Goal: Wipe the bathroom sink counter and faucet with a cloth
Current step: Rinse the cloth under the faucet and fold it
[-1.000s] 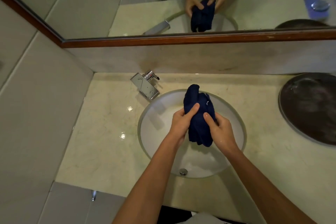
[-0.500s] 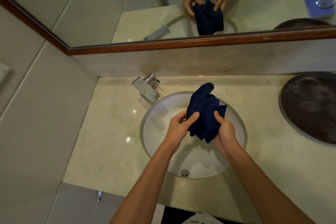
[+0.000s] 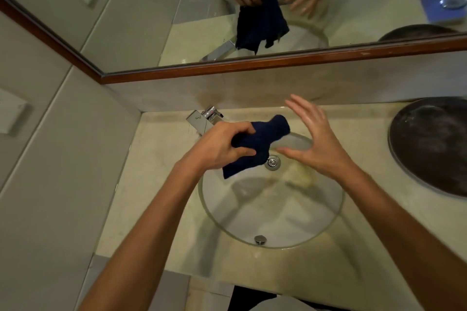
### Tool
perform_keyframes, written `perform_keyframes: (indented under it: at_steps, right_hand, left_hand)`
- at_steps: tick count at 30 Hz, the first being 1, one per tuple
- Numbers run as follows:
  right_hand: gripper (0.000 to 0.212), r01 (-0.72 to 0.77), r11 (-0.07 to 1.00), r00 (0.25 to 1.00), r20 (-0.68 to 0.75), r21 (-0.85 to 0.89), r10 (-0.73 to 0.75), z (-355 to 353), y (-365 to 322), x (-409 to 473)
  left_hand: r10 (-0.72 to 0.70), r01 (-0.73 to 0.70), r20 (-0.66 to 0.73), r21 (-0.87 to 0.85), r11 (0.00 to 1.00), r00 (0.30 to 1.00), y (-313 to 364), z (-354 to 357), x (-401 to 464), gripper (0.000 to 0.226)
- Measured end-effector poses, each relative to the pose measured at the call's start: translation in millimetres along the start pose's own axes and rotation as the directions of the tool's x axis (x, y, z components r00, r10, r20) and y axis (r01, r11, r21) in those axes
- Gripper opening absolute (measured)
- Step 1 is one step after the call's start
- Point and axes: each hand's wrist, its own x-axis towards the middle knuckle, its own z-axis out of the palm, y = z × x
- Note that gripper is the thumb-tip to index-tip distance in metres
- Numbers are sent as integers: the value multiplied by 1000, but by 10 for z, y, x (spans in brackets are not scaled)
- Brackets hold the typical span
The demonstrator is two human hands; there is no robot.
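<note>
A dark blue cloth (image 3: 262, 139) hangs over the white round sink (image 3: 273, 209), gripped in my left hand (image 3: 222, 146). My right hand (image 3: 313, 139) is just right of the cloth, fingers spread, touching nothing. The chrome faucet (image 3: 202, 118) stands at the sink's back left, partly hidden behind my left hand. The cream marble counter (image 3: 161, 171) surrounds the sink. The drain (image 3: 272, 162) shows below the cloth.
A dark round tray (image 3: 429, 144) sits on the counter at the right. A wood-framed mirror (image 3: 278, 63) runs along the back wall. A tiled wall (image 3: 63, 159) closes the left side. An overflow fitting (image 3: 260, 239) sits at the sink's near rim.
My right hand has let go of the cloth and opened. The cloth now hangs from my left hand alone, shifted left toward the faucet. The view has moved closer.
</note>
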Motion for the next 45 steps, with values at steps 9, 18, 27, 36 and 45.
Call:
perform_keyframes:
  at_steps: [9, 18, 27, 36, 45]
  right_hand:
    - [20, 194, 917, 914, 403, -350, -39, -74, -193, 503]
    - [28, -165, 979, 832, 517, -118, 203, 203, -3, 289]
    - [22, -381, 864, 872, 440, 328, 217, 108, -106, 419]
    - [17, -367, 810, 917, 322, 457, 234, 468, -518, 484]
    - [13, -392, 850, 897, 351, 353, 268, 1046, -693, 492]
  left_hand:
    - [-202, 214, -145, 71, 974, 969, -185, 0, -169, 30]
    - [-462, 387, -40, -483, 785, 886, -434, 70, -371, 34]
    - [-427, 435, 149, -534, 725, 892, -570, -180, -649, 27]
    - [-512, 224, -69, -844, 487, 856, -832, -95, -1038, 31]
    - [-497, 270, -120, -718, 641, 859, -1277, -216, -1412, 19]
